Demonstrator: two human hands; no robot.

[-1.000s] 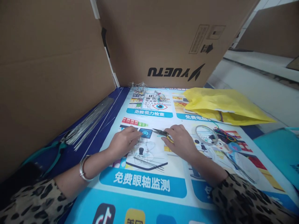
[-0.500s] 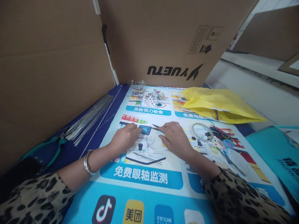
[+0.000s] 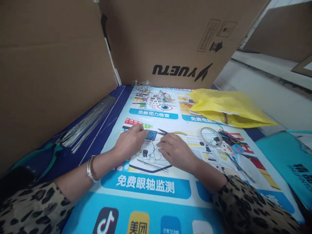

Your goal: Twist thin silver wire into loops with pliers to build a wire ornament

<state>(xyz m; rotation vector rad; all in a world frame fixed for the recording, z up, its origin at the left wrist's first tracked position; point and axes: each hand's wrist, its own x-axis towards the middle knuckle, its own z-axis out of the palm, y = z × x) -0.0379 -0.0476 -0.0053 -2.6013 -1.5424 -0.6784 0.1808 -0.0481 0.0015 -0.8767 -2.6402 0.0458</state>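
My left hand is closed in a pinch at the middle of the printed sheet; thin wire loops out by its fingertips. Facing it, my right hand has its fingers bent and slightly apart, close to the wire loops, with nothing visible held. Just beyond the right hand lie pliers with yellow handles, their dark jaws pointing left. Below the fingers rest a small black piece and several straight wire lengths.
A bundle of silvery wires and teal-handled pliers lie left. Tangled wire sits at the back. On the right are a round ring-shaped dish, coloured cords, a yellow bag and a teal bag. Cardboard walls stand behind.
My right hand has let go of the yellow-handled pliers, now lying on the sheet, and moved left and nearer toward the wire. My left hand stays pinched in nearly the same place.
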